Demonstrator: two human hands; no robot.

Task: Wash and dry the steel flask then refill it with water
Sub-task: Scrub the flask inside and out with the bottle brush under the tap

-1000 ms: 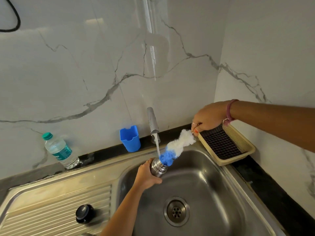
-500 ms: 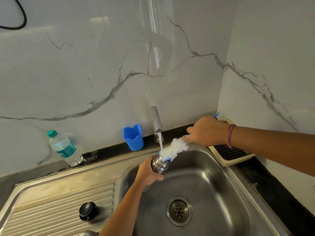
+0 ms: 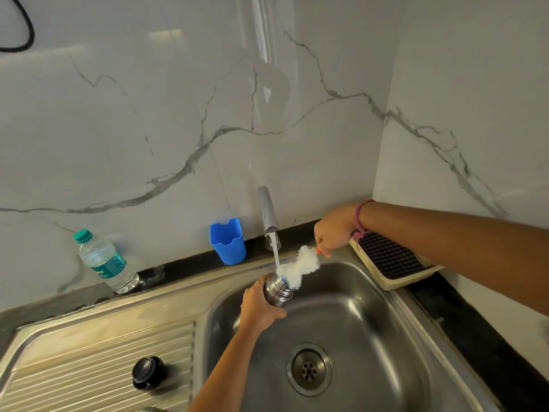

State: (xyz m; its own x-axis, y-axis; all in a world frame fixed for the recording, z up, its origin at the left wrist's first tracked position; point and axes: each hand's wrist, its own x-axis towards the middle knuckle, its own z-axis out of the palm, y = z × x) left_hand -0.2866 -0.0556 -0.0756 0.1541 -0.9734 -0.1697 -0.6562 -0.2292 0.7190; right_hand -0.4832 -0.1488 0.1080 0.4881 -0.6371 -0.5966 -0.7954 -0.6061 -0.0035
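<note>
My left hand (image 3: 258,307) grips the steel flask (image 3: 277,288), tilted over the sink basin (image 3: 371,322) with its mouth under the tap (image 3: 269,214). A thin stream of water (image 3: 275,255) runs down onto the flask mouth. My right hand (image 3: 334,233) holds the handle of a bottle brush whose white fluffy head (image 3: 300,267) is pushed into the flask opening; the brush's lower part is hidden inside. The flask's black cap (image 3: 147,372) lies on the ribbed drainboard at the left.
A plastic water bottle (image 3: 104,261) with a green cap leans against the marble wall at the left. A blue plastic cup (image 3: 228,240) stands behind the sink. A beige basket (image 3: 395,263) with a dark mesh sits at the right. The drain (image 3: 309,369) is open.
The brush went deeper into the flask, so its blue bristles are now hidden. My right hand came down toward the flask, then drew back a little. The flask stays under the tap.
</note>
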